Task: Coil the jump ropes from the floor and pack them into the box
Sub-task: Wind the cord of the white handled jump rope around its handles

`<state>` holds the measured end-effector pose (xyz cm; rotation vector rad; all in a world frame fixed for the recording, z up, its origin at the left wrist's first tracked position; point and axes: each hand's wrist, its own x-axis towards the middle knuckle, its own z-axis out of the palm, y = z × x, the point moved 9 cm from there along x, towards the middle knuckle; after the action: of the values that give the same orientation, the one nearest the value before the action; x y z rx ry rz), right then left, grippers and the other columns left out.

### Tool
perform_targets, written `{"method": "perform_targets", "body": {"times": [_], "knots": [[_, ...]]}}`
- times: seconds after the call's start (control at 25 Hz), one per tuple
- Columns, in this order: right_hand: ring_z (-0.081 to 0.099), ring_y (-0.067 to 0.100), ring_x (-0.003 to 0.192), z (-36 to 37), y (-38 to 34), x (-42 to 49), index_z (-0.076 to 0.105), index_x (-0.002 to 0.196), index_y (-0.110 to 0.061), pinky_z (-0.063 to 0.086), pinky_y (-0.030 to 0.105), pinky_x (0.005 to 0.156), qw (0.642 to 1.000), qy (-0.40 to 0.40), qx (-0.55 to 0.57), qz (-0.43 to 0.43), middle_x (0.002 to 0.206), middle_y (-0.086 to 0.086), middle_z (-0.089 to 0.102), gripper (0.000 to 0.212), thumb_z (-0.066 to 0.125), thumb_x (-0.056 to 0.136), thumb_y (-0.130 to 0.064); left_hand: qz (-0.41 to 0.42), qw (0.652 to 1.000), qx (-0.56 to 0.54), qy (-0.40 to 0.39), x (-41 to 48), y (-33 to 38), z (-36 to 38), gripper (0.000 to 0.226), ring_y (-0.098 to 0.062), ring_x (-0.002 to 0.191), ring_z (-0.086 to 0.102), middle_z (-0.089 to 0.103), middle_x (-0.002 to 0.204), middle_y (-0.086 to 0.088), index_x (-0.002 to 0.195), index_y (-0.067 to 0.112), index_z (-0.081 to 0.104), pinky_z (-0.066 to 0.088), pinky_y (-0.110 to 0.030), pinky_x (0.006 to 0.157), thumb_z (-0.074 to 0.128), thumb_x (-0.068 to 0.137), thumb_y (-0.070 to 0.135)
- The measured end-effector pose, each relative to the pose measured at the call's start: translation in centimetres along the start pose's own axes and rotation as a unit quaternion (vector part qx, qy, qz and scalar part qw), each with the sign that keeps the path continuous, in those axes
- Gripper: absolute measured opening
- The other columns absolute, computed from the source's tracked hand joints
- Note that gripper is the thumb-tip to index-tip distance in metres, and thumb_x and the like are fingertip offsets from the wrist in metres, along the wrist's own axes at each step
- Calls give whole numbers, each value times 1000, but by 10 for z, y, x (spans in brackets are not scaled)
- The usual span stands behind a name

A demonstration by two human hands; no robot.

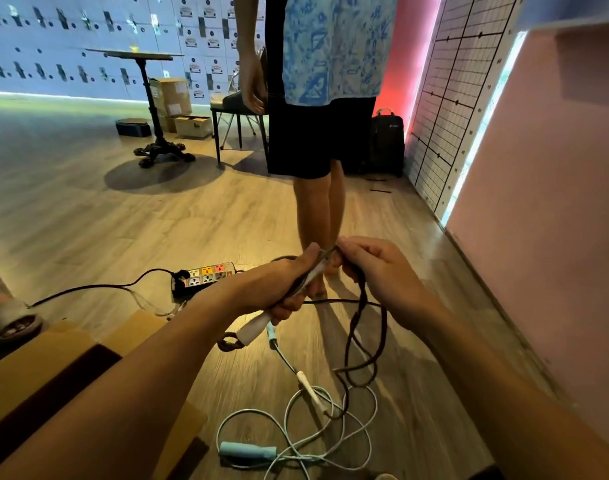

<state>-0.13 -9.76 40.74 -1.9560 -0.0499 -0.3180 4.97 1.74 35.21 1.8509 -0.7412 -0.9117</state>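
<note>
Pinching dark rope [347,344] between right hand [379,271] fingers [352,247], left hand [279,285] gripping handle [253,330]

Wooden plank floor [123,220] with ropes, a box and room clutter lying on it.
Nearest, a pale blue jump rope [296,457] lies in loose, tangled loops, its teal handle [247,451] flat on the planks. The low loops of a dark jump rope [363,289] hang down among them. An open cardboard box [36,368] sits to the left, with a power strip [206,276] and its black cable [88,288] beyond. Farther off stand a pedestal table [157,147], a chair [223,98], stacked cartons [171,95] and a black backpack [386,143].
</note>
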Motion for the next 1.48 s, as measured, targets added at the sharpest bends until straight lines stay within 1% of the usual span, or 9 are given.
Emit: {"method": "perform_targets", "body": {"times": [0.28,0.48,0.68,0.8,1.0,1.2,1.32,1.4,1.48], "knots": [[58,0,72,-19,-1,4,74,89,-15,47,13,67,997,59,-18,-53,77,-6,66,26,55,100,-28,-9,974,-170,-150,-12,19,35,52,-8,37,27,31,50,4,69,18,46,31,-20,40,34,96,61],[46,16,68,-23,5,8,63,88,3,40,20,63,995,59,84,-2,79,14,51,41,45,104,-30,97,842,-453,-277,-28,59,31,47,-9,35,26,29,47,5,72,15,45,28,-19,36,33,100,52],[56,15,72,-15,9,9,70,96,-3,48,24,64,971,14,236,36,80,9,59,25,50,102,-16,134,819,-492,-261,-29,61,15,48,-11,37,29,31,49,2,74,15,40,31,-23,38,28,103,52],[64,14,77,-37,16,8,70,102,-9,54,24,69,968,111,215,68,80,2,66,24,51,103,-24,139,815,-507,-243,-28,53,2,49,-12,38,30,32,50,2,75,14,43,34,-24,40,27,103,52],[42,7,51,-62,72,-2,57,103,-10,40,21,53,825,285,430,229,62,-3,40,21,44,107,-27,150,801,-526,-244,-28,50,-9,51,-12,39,31,32,51,2,76,14,44,34,-24,41,25,103,52],[45,12,60,-53,76,-3,55,113,-7,44,24,59,860,252,363,256,68,1,44,23,41,107,-25,149,806,-522,-237,-27,49,-9,48,-11,39,31,32,50,2,76,14,45,34,-25,41,29,103,49],[57,22,109,-43,66,0,48,131,-19,52,44,97,943,176,155,234,123,9,57,40,42,103,-48,128,844,-488,-179,-23,44,-10,46,-9,36,24,26,48,5,72,17,42,30,-22,37,31,101,51],[43,21,131,-38,40,2,42,141,-27,41,46,109,972,187,-79,119,144,5,42,52,44,98,-55,99,877,-448,-141,-18,38,-6,46,-8,34,21,25,45,6,69,18,40,28,-19,35,31,100,52],[44,12,131,-20,-2,4,42,145,-26,42,35,106,973,169,-145,-67,141,0,45,53,56,95,-38,74,903,-407,-121,-16,34,0,47,-7,32,23,28,44,7,68,18,42,26,-18,34,31,100,52]]}}
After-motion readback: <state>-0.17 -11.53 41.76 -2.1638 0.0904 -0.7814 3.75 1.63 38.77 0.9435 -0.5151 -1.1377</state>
